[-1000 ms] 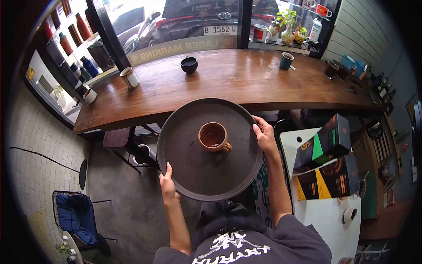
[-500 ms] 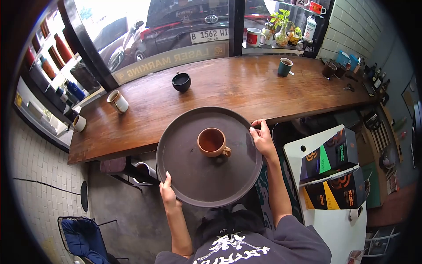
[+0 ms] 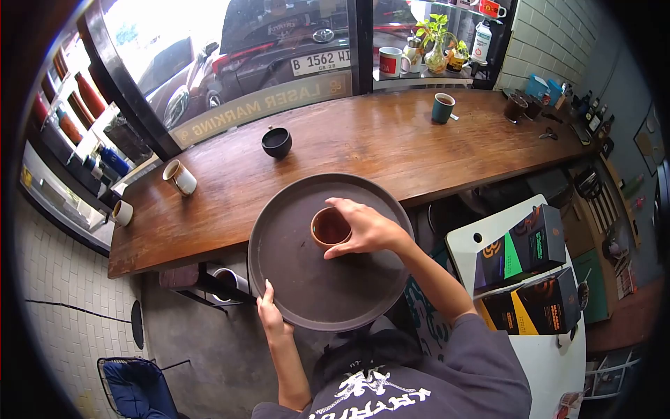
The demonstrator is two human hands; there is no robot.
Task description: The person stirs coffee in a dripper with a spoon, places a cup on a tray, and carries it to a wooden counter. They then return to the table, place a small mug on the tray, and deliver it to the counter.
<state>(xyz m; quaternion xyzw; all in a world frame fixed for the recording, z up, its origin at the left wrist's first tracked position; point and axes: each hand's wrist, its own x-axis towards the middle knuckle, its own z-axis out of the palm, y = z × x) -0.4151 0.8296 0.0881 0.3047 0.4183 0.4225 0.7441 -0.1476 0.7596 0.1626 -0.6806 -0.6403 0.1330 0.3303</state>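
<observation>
A round dark serving tray (image 3: pixel 300 286) is held level over the front edge of the wooden counter. My left hand (image 3: pixel 273 314) grips its near-left rim, thumb on top and the other fingers hidden beneath. Near the middle of the tray stands a brown cup (image 3: pixel 325 227) with dark reddish liquid or glaze inside. My right hand (image 3: pixel 370 229) curls around the cup from the right, fingers at its far side and thumb at its near side, covering the handle.
On the wooden counter (image 3: pixel 377 140) stand a black cup (image 3: pixel 277 142), a teal cup (image 3: pixel 442 109), a beige mug (image 3: pixel 180 178) and a small white cup (image 3: pixel 122 212). To the right, coffee boxes (image 3: pixel 523 248) lie on a white table (image 3: pixel 541 356). A blue-cushioned chair (image 3: pixel 138 391) is lower left.
My right hand has left the tray's right rim and moved inward onto the brown cup. My left hand keeps hold of the tray. The view has shifted slightly.
</observation>
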